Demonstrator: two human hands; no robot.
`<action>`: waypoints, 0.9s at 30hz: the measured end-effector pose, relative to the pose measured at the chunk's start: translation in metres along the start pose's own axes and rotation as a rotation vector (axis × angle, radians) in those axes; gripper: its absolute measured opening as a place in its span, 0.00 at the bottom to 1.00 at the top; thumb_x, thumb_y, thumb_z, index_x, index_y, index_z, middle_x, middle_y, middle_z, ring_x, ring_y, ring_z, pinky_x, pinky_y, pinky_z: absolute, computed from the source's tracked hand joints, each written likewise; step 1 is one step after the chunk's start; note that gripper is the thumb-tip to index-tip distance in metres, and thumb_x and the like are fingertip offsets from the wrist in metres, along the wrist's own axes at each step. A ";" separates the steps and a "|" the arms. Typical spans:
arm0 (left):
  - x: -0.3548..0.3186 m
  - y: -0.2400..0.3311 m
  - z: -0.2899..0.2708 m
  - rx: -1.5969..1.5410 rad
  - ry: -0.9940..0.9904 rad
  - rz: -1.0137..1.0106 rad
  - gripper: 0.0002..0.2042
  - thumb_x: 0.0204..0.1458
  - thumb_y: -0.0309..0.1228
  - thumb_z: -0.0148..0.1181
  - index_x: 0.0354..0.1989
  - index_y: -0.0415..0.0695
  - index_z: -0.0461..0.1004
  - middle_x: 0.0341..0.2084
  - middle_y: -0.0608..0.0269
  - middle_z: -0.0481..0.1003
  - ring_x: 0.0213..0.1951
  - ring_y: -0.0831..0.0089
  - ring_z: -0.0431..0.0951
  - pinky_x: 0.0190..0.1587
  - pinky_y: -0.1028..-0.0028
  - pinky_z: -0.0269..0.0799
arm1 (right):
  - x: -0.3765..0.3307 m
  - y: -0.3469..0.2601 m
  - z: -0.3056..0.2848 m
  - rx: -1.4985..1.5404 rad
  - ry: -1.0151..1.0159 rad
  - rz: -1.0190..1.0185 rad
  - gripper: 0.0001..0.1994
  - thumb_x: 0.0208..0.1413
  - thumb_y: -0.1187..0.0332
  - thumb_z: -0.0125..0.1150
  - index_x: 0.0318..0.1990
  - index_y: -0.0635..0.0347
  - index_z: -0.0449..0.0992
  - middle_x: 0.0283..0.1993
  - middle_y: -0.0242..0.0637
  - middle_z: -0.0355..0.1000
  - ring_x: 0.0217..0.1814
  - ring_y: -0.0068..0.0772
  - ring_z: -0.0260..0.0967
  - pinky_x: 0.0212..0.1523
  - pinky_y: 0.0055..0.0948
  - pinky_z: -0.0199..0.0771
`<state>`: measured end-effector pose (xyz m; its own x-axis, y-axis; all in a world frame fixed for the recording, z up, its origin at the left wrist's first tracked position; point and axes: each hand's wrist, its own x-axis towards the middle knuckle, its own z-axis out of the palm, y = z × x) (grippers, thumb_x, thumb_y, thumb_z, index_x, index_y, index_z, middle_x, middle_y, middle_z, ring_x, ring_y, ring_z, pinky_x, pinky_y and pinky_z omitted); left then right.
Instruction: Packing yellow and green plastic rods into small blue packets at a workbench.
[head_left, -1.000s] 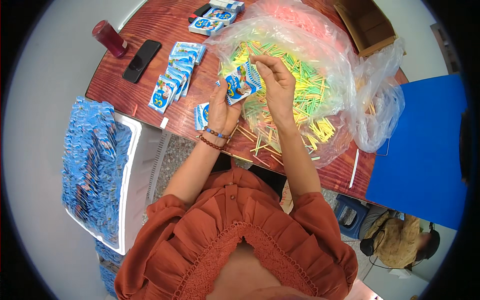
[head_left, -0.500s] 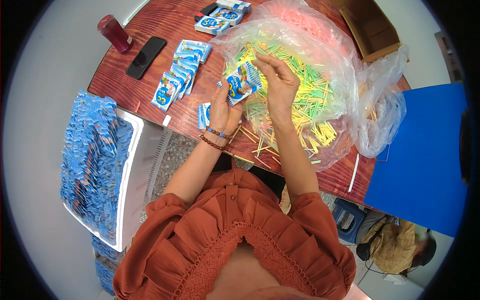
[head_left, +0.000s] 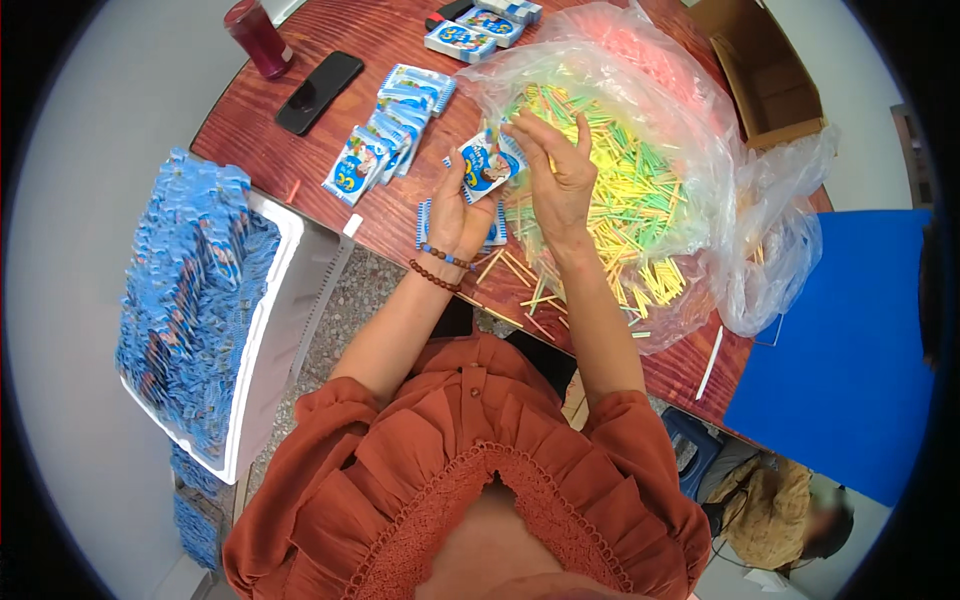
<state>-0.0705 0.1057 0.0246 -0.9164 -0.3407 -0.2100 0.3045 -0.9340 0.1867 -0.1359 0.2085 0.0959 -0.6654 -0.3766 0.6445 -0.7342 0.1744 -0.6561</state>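
My left hand, wearing two beaded bracelets, grips a small blue-and-white printed packet over the near side of the table. At the packet's upper right edge, the fingertips of my right hand pinch it; its outer fingers are raised and spread. What lies between those fingertips is too small to make out. Beneath my left hand rests another blue-and-white packet, partly covered. An overlapping row of similar packets lies to the left. On the right, a clear plastic bag spills yellow and green thin sticks.
A white foam box heaped with blue packets stands at the left. On the table are a black phone, a red bottle and small packs. An open cardboard box and a blue panel are at the right.
The view has shifted, so the table's things appear farther right. My right fingers have loosened and spread somewhat at the packet's edge. The packet stays in my left hand.
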 end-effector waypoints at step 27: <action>0.008 0.126 -0.044 2.348 0.381 0.789 0.55 0.34 0.48 0.75 0.67 0.33 0.49 0.55 0.43 0.63 0.58 0.48 0.62 0.61 0.54 0.54 | 0.064 0.047 0.150 -0.101 -0.276 0.003 0.18 0.55 0.57 0.59 0.45 0.63 0.78 0.45 0.51 0.76 0.48 0.52 0.73 0.46 0.42 0.71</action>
<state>-0.0284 -0.0191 0.0044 -0.6938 -0.6327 0.3439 -0.4634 0.7578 0.4593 -0.1934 0.0563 0.0476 -0.6160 -0.6068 0.5024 -0.7512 0.2605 -0.6065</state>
